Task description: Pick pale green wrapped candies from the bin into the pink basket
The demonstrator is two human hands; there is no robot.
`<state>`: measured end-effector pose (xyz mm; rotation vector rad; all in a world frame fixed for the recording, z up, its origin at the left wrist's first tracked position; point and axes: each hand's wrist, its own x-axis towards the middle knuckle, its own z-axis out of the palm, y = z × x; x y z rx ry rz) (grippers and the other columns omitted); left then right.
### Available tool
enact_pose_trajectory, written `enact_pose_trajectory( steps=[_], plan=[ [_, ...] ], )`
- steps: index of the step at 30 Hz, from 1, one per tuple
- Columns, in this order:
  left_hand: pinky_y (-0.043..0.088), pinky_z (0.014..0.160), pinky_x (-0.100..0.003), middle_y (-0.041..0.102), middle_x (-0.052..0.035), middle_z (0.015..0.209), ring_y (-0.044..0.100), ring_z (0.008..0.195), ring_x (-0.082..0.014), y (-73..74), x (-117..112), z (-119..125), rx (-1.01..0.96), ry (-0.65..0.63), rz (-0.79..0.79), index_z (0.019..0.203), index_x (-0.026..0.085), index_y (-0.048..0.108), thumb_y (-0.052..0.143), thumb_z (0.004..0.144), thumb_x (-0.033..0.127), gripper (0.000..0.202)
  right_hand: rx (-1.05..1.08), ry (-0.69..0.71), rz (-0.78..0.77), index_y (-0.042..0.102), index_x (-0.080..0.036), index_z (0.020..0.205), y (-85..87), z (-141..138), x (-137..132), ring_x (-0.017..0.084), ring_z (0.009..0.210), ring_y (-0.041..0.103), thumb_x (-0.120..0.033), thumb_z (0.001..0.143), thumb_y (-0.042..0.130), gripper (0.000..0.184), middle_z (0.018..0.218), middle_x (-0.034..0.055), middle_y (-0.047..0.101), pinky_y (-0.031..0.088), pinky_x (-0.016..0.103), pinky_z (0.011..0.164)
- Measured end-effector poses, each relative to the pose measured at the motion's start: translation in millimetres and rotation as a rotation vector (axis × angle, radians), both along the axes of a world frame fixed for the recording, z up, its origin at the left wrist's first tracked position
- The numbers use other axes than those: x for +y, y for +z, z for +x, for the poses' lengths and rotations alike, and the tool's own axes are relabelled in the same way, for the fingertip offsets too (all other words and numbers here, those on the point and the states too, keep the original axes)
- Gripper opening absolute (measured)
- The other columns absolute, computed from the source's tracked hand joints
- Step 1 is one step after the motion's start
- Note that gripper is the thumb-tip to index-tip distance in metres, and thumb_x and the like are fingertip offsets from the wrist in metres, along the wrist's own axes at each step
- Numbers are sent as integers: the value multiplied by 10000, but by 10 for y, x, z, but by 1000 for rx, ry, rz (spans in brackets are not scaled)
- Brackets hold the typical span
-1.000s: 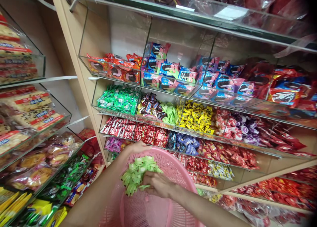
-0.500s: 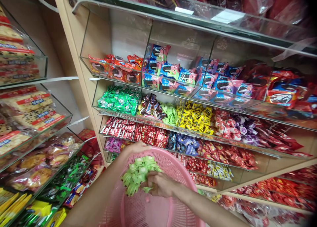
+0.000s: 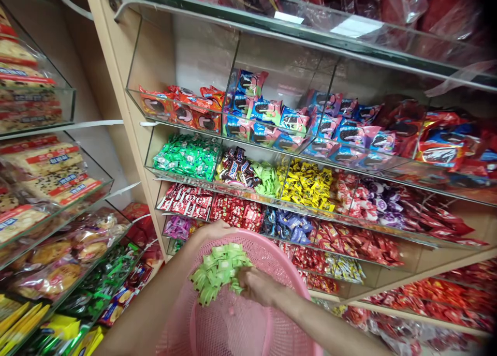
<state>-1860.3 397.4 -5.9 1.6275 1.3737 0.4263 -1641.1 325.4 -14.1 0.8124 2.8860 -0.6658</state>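
My left hand grips the far-left rim of a pink plastic basket with perforated sides. A heap of small light-green wrapped candies lies in the far part of the basket. My right hand is inside the basket at the right side of this heap, its fingers curled into the candies and partly hidden by them. Lower down, the basket's pink bottom shows bare.
Ahead stand glass-fronted shelves with green candies, Snickers bars, yellow-wrapped candies and blue snack packs. Another rack on the left holds packaged pastries. A wooden upright separates the two racks.
My right hand has shifted slightly to the right and up, and its fingers are now more hidden at the candy heap's edge. My left hand and the basket stay almost still.
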Motion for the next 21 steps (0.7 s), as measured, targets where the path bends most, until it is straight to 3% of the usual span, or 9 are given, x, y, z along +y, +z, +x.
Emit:
enact_pose_trajectory(
  steps=[8, 13, 16, 21],
  plan=[
    [259, 541, -245, 351, 19, 602, 308, 577, -104, 11, 11, 15, 37, -16, 9, 635, 131, 481, 423, 660, 706, 579, 36, -31, -40, 544, -165, 741, -13, 19, -2, 117, 681, 471, -117, 674, 550, 82, 796, 3, 578, 337, 213, 598],
    [236, 522, -244, 314, 22, 591, 279, 569, -100, -16, 18, 39, 25, -13, 1, 624, 130, 482, 426, 650, 712, 586, 89, -24, -124, 528, -168, 671, -57, 20, 10, 105, 678, 465, -76, 637, 554, 102, 737, -22, 553, 331, 198, 606],
    [260, 541, -243, 352, 18, 600, 296, 581, -101, -5, 26, 44, -5, -24, -6, 663, 111, 534, 428, 657, 705, 603, 165, -83, -153, 532, -166, 672, 58, 40, 110, 94, 641, 450, -79, 631, 571, 104, 706, -34, 539, 318, 191, 573],
    [264, 540, -244, 411, 6, 571, 330, 575, -109, -45, 47, -2, -36, 20, -11, 685, 81, 607, 503, 640, 675, 605, 214, -275, -13, 531, -159, 690, 402, 176, 363, 101, 626, 432, -95, 667, 569, 77, 670, -30, 515, 303, 207, 570]
  ],
)
